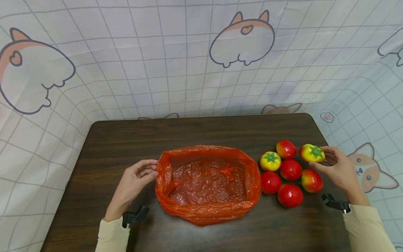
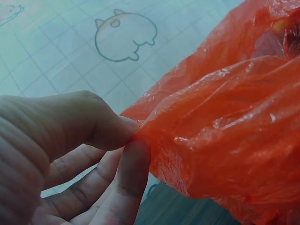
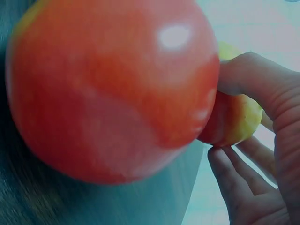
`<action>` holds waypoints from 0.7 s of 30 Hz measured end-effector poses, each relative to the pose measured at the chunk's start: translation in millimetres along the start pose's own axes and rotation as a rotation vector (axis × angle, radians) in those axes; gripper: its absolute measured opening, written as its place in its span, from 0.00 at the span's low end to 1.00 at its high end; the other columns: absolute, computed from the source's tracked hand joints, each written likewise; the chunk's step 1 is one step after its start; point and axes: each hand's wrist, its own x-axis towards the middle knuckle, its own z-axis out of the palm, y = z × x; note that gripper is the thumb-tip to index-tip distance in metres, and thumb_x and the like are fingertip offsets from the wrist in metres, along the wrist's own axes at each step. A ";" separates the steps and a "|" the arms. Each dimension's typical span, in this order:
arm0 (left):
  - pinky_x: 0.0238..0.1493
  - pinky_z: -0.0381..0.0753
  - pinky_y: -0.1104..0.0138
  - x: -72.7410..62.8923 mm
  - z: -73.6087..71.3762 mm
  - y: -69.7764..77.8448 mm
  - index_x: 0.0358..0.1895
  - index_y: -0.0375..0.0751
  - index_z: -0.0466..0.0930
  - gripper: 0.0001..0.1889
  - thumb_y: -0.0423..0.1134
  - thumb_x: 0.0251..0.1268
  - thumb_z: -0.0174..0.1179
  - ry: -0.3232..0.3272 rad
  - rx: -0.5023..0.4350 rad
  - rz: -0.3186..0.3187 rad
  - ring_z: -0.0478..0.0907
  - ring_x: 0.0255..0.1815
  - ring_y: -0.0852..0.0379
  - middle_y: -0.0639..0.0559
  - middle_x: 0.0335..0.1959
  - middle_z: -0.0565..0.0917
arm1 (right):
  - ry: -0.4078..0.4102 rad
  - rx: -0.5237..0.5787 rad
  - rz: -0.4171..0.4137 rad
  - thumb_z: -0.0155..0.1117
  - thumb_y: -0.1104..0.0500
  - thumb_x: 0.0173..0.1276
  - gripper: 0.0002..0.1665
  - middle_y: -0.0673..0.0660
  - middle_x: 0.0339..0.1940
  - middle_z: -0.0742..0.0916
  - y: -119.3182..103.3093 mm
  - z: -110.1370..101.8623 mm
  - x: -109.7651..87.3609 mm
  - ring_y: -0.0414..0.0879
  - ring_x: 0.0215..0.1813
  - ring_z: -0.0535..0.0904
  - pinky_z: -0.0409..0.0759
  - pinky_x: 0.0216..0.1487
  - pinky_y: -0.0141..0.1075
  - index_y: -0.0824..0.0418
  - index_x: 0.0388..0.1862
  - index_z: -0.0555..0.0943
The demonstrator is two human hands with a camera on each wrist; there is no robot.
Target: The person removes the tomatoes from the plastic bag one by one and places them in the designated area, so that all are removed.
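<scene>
An orange-red plastic bag (image 1: 207,213) stands spread wide on the dark table, its rim folded outward. My left hand (image 1: 135,183) pinches the bag's left edge between thumb and index finger; the left wrist view shows the thin film (image 2: 225,126) creased from that pinch. At the right, my right hand (image 1: 341,171) holds a red and yellow tomato (image 1: 311,153) with a green star-shaped top. In the right wrist view thumb and fingertips lie on either side of this tomato (image 3: 234,119), partly hidden behind a nearer red tomato (image 3: 112,93).
Several shiny tomatoes (image 1: 290,170) cluster between the bag and my right hand, the leftmost ones right at the bag's side. The wooden table (image 1: 201,131) ends in rounded back corners. White gridded cloth (image 1: 176,70) with corgi drawings hangs behind and at both sides.
</scene>
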 end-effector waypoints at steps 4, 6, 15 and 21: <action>0.55 0.88 0.67 -0.7 0.3 1.2 0.65 0.41 0.77 0.24 0.45 0.70 0.68 0.000 0.009 0.003 0.86 0.49 0.62 0.40 0.56 0.83 | -0.035 -0.002 -0.009 0.75 0.44 0.66 0.45 0.75 0.67 0.77 4.6 -2.2 5.0 0.67 0.62 0.77 0.70 0.41 0.07 0.64 0.71 0.67; 0.54 0.88 0.67 -1.7 -0.3 1.6 0.65 0.41 0.77 0.24 0.45 0.70 0.68 -0.001 0.008 0.002 0.86 0.49 0.62 0.40 0.55 0.83 | -0.065 -0.001 -0.012 0.76 0.44 0.65 0.45 0.76 0.67 0.78 5.6 -3.1 8.5 0.68 0.62 0.78 0.70 0.39 0.08 0.65 0.71 0.67; 0.54 0.87 0.68 -3.6 -2.0 1.8 0.66 0.41 0.77 0.25 0.47 0.71 0.67 0.003 0.042 -0.012 0.86 0.49 0.63 0.40 0.56 0.83 | -0.135 0.017 -0.073 0.78 0.49 0.65 0.44 0.77 0.64 0.80 12.9 -2.7 17.5 0.20 0.48 0.77 0.70 0.40 0.09 0.69 0.70 0.69; 0.55 0.88 0.67 -3.7 -0.6 1.6 0.66 0.42 0.77 0.25 0.47 0.70 0.68 0.009 0.054 -0.020 0.86 0.49 0.63 0.40 0.56 0.83 | -0.160 0.026 -0.096 0.78 0.51 0.65 0.43 0.76 0.65 0.79 17.5 -2.4 19.1 0.09 0.47 0.64 0.70 0.42 0.08 0.70 0.70 0.69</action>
